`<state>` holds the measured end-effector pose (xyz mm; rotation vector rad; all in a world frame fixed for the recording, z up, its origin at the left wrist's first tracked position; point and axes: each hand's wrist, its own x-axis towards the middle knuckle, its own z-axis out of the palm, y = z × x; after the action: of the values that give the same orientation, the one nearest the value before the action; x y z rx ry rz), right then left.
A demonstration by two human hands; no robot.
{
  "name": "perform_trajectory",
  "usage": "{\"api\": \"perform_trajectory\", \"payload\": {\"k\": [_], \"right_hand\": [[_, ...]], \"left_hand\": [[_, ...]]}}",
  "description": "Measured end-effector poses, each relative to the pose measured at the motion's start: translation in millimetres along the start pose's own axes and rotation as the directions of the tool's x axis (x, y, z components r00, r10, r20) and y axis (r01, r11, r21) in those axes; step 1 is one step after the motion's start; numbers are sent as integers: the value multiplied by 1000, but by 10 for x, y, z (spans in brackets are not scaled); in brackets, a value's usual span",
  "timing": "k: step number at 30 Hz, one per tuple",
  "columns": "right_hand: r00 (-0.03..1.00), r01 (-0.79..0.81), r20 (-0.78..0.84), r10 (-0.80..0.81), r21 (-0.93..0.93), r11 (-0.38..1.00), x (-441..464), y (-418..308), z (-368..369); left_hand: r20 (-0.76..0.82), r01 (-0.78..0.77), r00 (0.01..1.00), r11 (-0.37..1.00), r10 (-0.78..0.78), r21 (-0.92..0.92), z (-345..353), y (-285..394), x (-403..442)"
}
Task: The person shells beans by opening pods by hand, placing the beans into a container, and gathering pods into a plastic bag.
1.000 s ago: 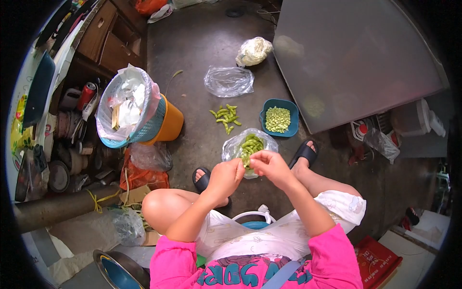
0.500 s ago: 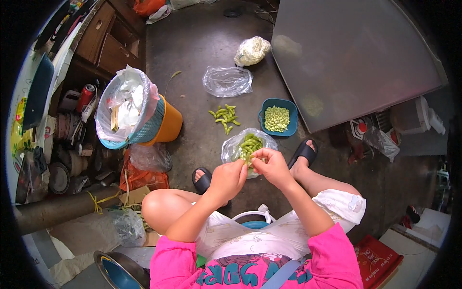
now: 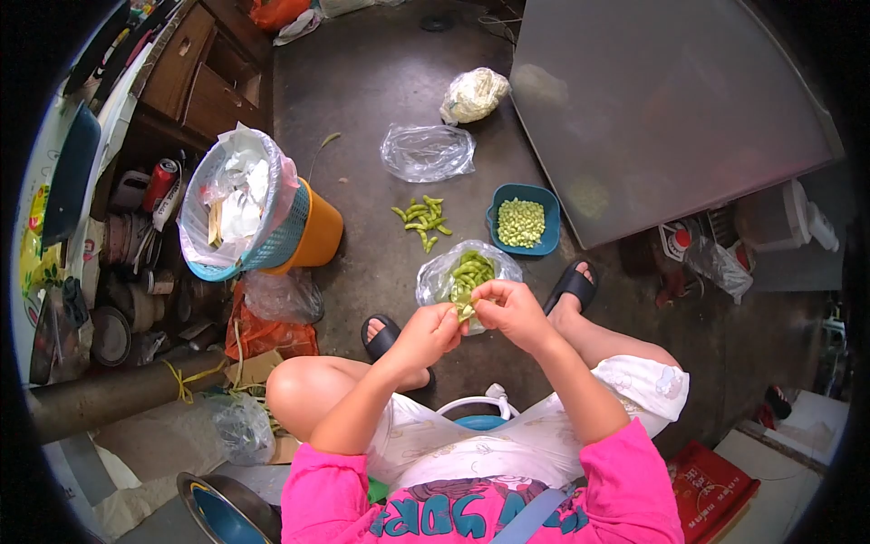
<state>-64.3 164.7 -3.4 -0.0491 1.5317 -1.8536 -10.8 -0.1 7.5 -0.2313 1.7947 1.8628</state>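
Observation:
Between my two hands is a green soybean pod (image 3: 466,311), its pale inside partly showing. My left hand (image 3: 430,334) pinches one end, and my right hand (image 3: 509,313) is closed on the other; fingertips hide part of it. Just beyond them, a clear plastic bag (image 3: 435,277) lies open on the floor with green pods (image 3: 472,270) in it. A blue-green basin (image 3: 500,207) behind the bag on the right contains shelled beans (image 3: 522,223). Several loose pods (image 3: 420,218) lie on the floor left of the basin.
Farther off are a flattened clear bag (image 3: 428,152) and a stuffed whitish bag (image 3: 476,96). On the left stands a lined blue basket (image 3: 276,238) against an orange bin (image 3: 319,231). A large grey panel (image 3: 666,100) rises at right. My sandalled feet flank the pod bag.
The pod between my fingers now shows more of its pale inside. My left hand has shifted slightly down and left; my right hand has barely moved.

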Motion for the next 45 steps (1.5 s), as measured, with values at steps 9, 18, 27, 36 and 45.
{"api": "perform_trajectory", "payload": {"k": [9,18,27,36,45], "right_hand": [[999,-41,24,37,172,984,23,35,-13],[996,-84,-11,86,110,990,6,21,67],[996,-86,-25,91,168,982,40,131,9],[999,-44,4,44,43,998,58,163,-26],[995,-69,84,51,233,970,46,95,-36]], "left_hand": [[-146,-211,907,727,394,653,45,45,-17],[-144,-149,886,564,441,812,104,56,-44],[-118,-161,860,483,497,861,148,-29,-9],[-200,-129,941,836,273,533,92,44,-19],[-110,-135,985,991,132,-17,35,-176,99]]}}
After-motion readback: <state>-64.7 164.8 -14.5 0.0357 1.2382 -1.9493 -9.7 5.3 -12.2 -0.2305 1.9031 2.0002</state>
